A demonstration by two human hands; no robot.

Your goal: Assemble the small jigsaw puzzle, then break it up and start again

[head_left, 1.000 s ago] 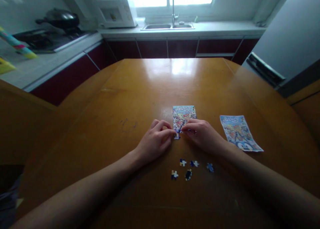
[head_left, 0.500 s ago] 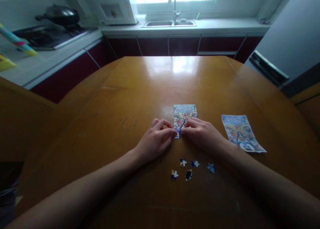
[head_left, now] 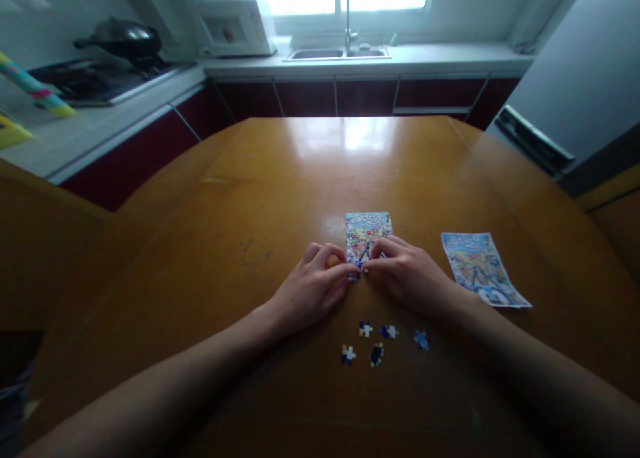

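Observation:
A small, partly assembled jigsaw puzzle [head_left: 369, 231] lies on the wooden table [head_left: 280, 198] in front of me. My left hand [head_left: 313, 288] is curled, its fingertips pinching a puzzle piece [head_left: 354, 275] at the puzzle's lower left corner. My right hand [head_left: 407, 275] is curled too, with its fingertips pressed on the puzzle's lower edge, almost touching the left hand's. Several loose puzzle pieces [head_left: 380, 341] lie on the table just nearer to me than both hands.
A printed picture sheet [head_left: 483, 269] lies to the right of the puzzle. Behind the table runs a kitchen counter with a sink [head_left: 340, 53], a microwave [head_left: 235, 26] and a wok [head_left: 123, 39] on the stove. A grey refrigerator [head_left: 565, 91] stands at right.
Both hands stay at the puzzle's lower edge with only slight finger shifts. The view has tilted a little, so everything sits slightly lower in the frame.

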